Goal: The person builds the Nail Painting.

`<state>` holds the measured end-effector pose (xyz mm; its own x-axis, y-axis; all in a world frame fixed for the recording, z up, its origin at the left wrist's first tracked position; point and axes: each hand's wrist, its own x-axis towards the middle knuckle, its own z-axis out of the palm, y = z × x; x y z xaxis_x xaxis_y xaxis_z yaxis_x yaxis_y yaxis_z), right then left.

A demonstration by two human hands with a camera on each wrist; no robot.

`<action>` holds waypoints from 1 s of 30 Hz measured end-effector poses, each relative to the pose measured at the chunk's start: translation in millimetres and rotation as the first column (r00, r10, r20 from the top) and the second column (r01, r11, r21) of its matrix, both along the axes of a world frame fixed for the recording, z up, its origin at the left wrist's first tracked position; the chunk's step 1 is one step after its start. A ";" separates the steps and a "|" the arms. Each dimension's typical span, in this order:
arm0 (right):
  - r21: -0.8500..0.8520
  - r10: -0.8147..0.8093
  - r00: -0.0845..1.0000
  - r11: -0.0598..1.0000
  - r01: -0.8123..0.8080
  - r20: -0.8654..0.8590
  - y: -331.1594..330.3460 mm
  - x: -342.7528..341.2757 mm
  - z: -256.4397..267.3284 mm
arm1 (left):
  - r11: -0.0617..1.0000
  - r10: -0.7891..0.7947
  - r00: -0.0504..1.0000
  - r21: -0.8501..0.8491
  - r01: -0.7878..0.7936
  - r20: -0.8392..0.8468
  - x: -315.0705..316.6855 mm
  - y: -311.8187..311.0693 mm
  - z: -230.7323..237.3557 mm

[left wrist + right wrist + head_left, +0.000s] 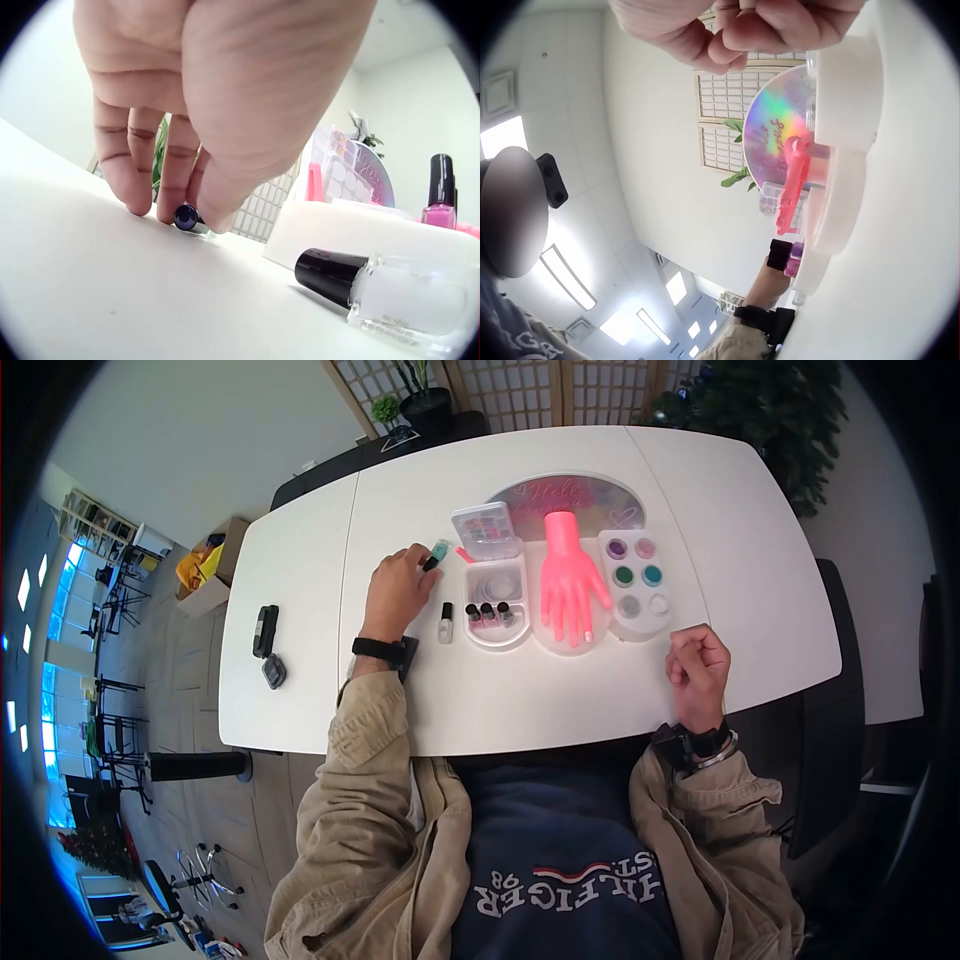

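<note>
My left hand (396,592) is low over the table, left of the manicure set. Its thumb and fingertips pinch the black cap (186,217) of a teal nail polish bottle (440,548), which lies on its side on the tabletop. Nearer to me lies a clear-white nail polish bottle (445,628) with a black cap, large in the left wrist view. My right hand (698,672) hovers near the table's front edge, right of the set, with fingers loosely curled and nothing in them. In the right wrist view, its fingertips (739,64) show at the top.
The white set holds a pink model hand (568,582), small black-capped polish bottles (488,614), an open clear case (486,530) and a tray of round pots (636,622). Behind stands a shiny rounded panel (600,495). Two black objects (265,631) lie at the table's left.
</note>
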<state>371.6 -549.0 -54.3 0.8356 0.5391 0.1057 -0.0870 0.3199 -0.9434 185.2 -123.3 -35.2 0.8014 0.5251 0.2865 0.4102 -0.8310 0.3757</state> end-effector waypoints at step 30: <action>-0.023 0.003 1.000 1.000 -0.002 0.028 -0.3 -0.4 -0.2 | 0.894 -0.393 0.909 -0.176 0.413 0.136 7.6 -116.6 87.7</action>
<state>371.2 -549.3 -54.5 0.8312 0.5435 0.1172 -0.0607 0.2983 -0.9525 192.8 -239.9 52.5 0.9306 0.2157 0.2958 0.0103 -0.8230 0.5680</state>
